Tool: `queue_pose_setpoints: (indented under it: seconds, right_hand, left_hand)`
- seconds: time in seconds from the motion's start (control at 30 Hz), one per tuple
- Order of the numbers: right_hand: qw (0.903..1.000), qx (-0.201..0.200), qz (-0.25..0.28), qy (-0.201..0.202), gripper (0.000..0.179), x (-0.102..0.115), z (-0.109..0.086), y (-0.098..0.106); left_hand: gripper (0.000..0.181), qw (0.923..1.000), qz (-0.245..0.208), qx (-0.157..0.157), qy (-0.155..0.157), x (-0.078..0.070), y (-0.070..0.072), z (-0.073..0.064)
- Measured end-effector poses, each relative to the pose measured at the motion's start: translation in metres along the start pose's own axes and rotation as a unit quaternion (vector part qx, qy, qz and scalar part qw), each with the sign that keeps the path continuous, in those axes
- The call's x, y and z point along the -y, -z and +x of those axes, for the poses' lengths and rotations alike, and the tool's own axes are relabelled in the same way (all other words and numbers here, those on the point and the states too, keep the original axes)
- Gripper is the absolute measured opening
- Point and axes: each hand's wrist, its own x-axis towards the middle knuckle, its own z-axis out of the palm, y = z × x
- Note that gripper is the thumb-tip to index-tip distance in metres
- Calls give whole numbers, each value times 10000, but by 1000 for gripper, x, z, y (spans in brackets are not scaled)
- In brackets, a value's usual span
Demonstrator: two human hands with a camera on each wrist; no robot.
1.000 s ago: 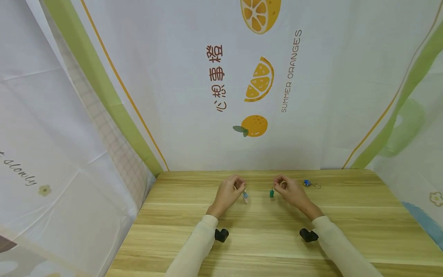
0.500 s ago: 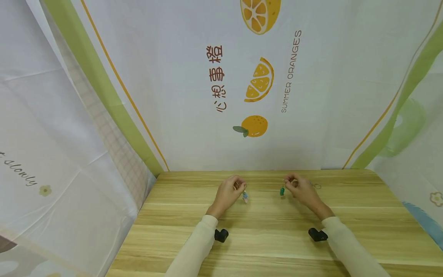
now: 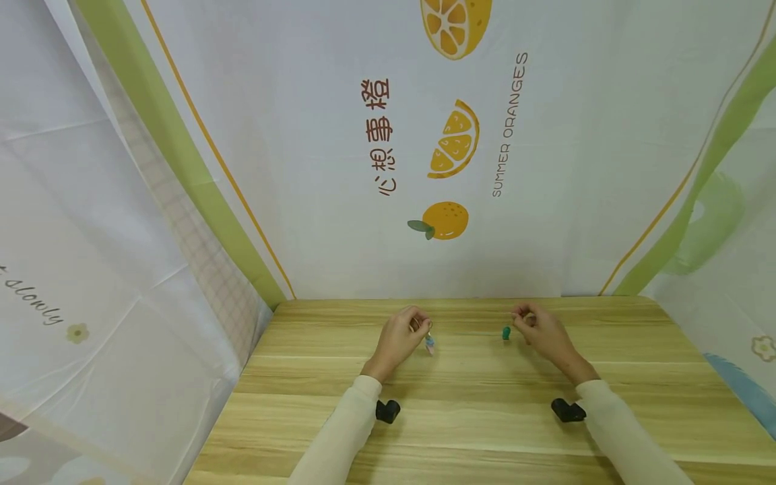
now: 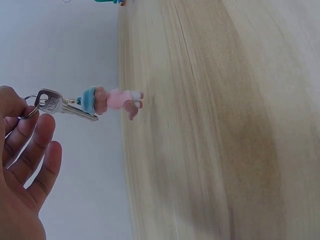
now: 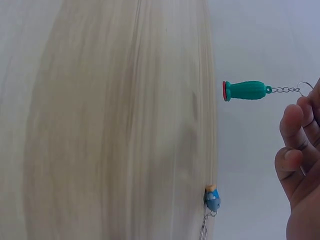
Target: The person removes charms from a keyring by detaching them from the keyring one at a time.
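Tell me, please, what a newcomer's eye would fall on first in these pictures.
Probably the bold orange fruit prints on the white cloth behind the table. The eye may then drop to the left hand, which holds a doll keychain above the table, and the right hand, which holds a green keychain. The right wrist view also shows a blue keychain lying near the table's far edge.

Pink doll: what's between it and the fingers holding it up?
The left wrist view shows a ring, a key and a short chain between the fingers and doll.
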Motion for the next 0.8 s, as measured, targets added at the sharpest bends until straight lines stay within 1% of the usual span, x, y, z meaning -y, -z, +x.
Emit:
queue_pose_setpoints:
  seconds: [0.33, 0.6, 0.8]
  right_hand:
    - [9997, -2, -192, -150, 24, -9, -1, 10]
    - [9990, 63, -121, -435, 30, -19, -4, 17]
    - [9986, -61, -140, -500, 28, -28, -8, 22]
  left_hand:
    - [12, 9999, -6, 40, 120, -1, 1, 0]
    - [11, 10000, -31, 28, 26, 0, 2, -1]
    - [11, 10000, -29, -4, -15, 0, 2, -2]
